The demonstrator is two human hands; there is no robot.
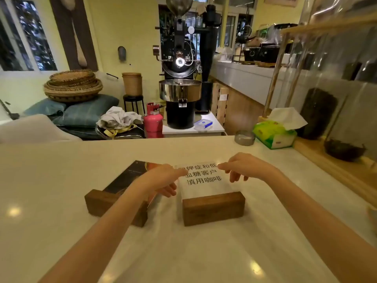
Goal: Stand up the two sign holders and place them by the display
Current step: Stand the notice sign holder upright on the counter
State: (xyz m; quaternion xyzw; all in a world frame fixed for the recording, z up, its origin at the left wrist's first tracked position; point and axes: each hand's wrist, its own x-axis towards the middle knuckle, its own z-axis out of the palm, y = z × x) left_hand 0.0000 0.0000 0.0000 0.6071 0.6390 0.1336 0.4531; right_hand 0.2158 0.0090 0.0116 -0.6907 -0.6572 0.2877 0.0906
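Two sign holders lie flat on the white counter (61,180), each with a dark wooden base toward me. The right sign holder (204,185) has a clear panel with black Chinese text on white. The left sign holder (124,180) carries a dark card with a red patch. My left hand (163,179) rests over the gap between them, its fingertips touching the left top corner of the text panel. My right hand (242,166) pinches the panel's right top corner between thumb and forefinger. The panel still lies flat.
A green tissue box (274,135) and a small metal dish (244,137) sit at the counter's far right. A wooden ledge with a dark bowl (343,152) and glass display runs along the right. A coffee roaster (180,78) stands beyond the counter.
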